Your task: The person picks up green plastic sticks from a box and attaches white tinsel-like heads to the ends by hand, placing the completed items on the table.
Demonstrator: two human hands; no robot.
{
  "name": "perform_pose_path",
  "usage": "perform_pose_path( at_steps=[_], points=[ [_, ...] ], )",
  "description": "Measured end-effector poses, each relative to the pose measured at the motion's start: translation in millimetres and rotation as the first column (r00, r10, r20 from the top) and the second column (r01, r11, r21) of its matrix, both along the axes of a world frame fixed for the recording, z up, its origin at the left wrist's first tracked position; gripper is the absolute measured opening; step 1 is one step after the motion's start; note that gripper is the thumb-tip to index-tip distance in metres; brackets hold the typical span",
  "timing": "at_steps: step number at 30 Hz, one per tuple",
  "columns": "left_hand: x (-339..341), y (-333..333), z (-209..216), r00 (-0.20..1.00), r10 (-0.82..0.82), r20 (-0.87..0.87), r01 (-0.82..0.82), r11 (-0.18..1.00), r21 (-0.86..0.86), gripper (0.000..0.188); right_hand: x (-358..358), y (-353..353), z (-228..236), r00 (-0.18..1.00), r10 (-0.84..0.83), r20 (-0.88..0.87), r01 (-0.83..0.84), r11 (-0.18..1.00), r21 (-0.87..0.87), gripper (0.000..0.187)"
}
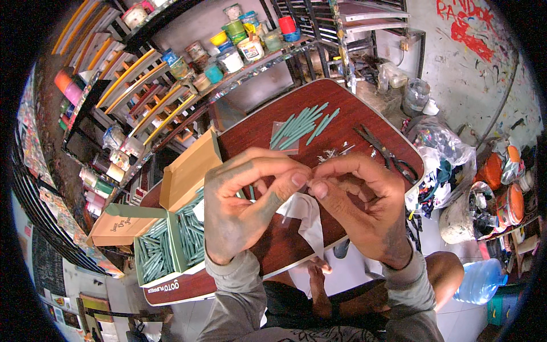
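Note:
My left hand (242,199) and my right hand (367,208) meet above the table, thumb and index finger of each pinched together. Their fingertips almost touch; whatever lies between them is too small or hidden to name. Beneath them a white cloth (307,219) hangs over the near part of the dark red table (250,128). Slim green sticks (296,128) lie in a loose pile on a small clear bag beyond my hands. Black-handled scissors (388,155) rest to the right, beside small white scraps (330,154).
An open cardboard box (171,273) full of green sticks stands at the table's left, its lid flaps (191,165) raised. Behind are shelves with paint pots (231,60). On the right are a plastic bag (441,139), buckets (456,222) and a blue water bottle (478,282).

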State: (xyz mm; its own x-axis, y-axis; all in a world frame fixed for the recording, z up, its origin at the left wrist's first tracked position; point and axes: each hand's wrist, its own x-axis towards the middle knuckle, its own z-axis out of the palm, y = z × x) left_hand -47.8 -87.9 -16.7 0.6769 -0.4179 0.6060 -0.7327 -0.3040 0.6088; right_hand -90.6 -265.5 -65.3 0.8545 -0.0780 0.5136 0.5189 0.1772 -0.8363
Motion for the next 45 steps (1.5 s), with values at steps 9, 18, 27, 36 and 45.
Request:
perform_pose_path(
  at_steps=[9,18,27,36,45],
  points=[
    [-8.3,-11.1,-9.0,0.978,-0.020,-0.206,-0.017,0.984,-0.175,0.015,-1.4,0.5,-7.2,0.993,0.098,-0.067,-0.089,0.989,0.118,0.016],
    [-4.6,-2.8,-6.2,0.986,-0.009,-0.168,-0.009,0.994,-0.106,0.012,0.4,2.9,-5.9,0.995,0.087,-0.042,-0.081,0.989,0.128,0.015],
    [-4.4,1.8,-2.9,0.999,0.030,-0.043,-0.029,0.999,0.022,0.010,3.5,-0.5,-8.8,0.992,0.106,-0.064,-0.102,0.992,0.069,0.013],
    [-6.7,1.7,-1.7,0.998,0.058,-0.029,-0.055,0.995,0.087,0.009,2.7,-0.9,-7.7,1.000,-0.006,-0.005,0.006,0.999,-0.031,0.010],
    [-6.6,-2.1,-1.4,0.991,0.071,-0.110,-0.070,0.998,0.010,0.008,4.2,-1.2,-10.5,0.988,0.152,-0.039,-0.144,0.977,0.154,0.012]
  ],
)
